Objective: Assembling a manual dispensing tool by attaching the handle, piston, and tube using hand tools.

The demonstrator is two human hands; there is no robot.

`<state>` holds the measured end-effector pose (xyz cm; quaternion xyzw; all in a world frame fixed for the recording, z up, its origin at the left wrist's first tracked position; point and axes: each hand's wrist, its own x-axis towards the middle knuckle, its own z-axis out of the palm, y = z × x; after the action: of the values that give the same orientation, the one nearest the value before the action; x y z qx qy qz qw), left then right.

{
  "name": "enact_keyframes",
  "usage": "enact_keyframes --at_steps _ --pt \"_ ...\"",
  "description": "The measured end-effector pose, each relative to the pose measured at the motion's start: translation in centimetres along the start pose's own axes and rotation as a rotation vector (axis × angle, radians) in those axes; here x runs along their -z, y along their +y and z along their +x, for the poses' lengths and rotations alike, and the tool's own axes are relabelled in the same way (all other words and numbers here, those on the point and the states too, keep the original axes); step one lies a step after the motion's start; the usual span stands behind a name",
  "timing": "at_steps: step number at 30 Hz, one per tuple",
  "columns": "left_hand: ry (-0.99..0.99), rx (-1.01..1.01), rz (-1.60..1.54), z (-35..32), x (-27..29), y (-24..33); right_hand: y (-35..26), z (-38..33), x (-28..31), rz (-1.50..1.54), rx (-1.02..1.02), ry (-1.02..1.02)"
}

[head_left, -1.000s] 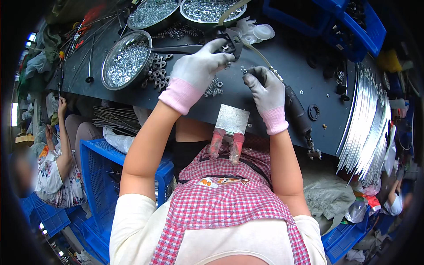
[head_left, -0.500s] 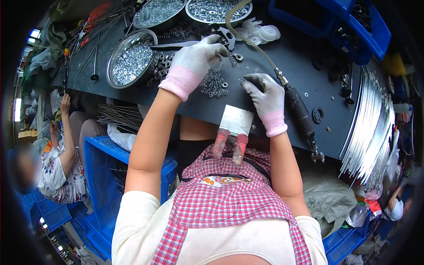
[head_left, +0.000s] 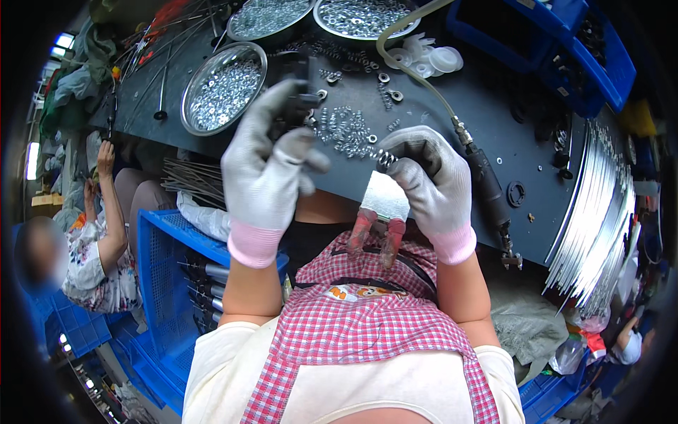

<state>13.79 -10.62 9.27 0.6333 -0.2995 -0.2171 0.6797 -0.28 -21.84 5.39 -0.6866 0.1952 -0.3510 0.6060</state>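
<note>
While another person (head_left: 92, 247) in flowered clothes sits at the far left with one hand raised, a blue crate (head_left: 166, 283) stands beside them, below the desk (head_left: 494, 127) edge, with dark tool handles stacked inside. Above it on the dark desk lies a round metal bowl (head_left: 222, 85) full of small silvery parts, and two more such bowls (head_left: 272, 14) sit at the top edge.

In a grey glove with a pink cuff, the left hand (head_left: 268, 169) is raised over the desk, its fingers closed around a small black part (head_left: 300, 102) that sticks up above the fingertips. Just right of it, loose springs (head_left: 346, 131) and washers are scattered on the desk.

Gloved alike, the right hand (head_left: 431, 184) is curled shut; a small spring (head_left: 385, 159) shows at its fingertips, and a pair of red-handled pliers (head_left: 378, 233), their upper part wrapped in pale tape, hangs below its palm. The two hands are apart, the left higher than the right.

Behind the right hand a pale hose (head_left: 417, 71) curves down to a black air tool (head_left: 491, 198) lying on the desk. White plastic caps (head_left: 431, 60) sit near the hose's top. Blue bins (head_left: 565, 49) line the upper right, and a bundle of long silvery rods (head_left: 593, 212) runs along the desk's right edge.
</note>
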Motion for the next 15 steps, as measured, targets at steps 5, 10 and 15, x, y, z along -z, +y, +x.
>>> enact_keyframes --at_steps 5,10,15 --pt "-0.261 0.064 -0.140 -0.1 -0.6 -1.0 -0.9 1.8 -1.9 0.046 0.255 0.096" --pt "-0.259 -0.040 0.117 -0.3 -1.6 -1.1 -0.5 2.1 -2.3 0.046 0.289 0.176" --pt "-0.200 -0.260 0.346 -0.3 -2.2 -1.0 -1.3 1.5 -2.2 0.000 0.096 0.231"
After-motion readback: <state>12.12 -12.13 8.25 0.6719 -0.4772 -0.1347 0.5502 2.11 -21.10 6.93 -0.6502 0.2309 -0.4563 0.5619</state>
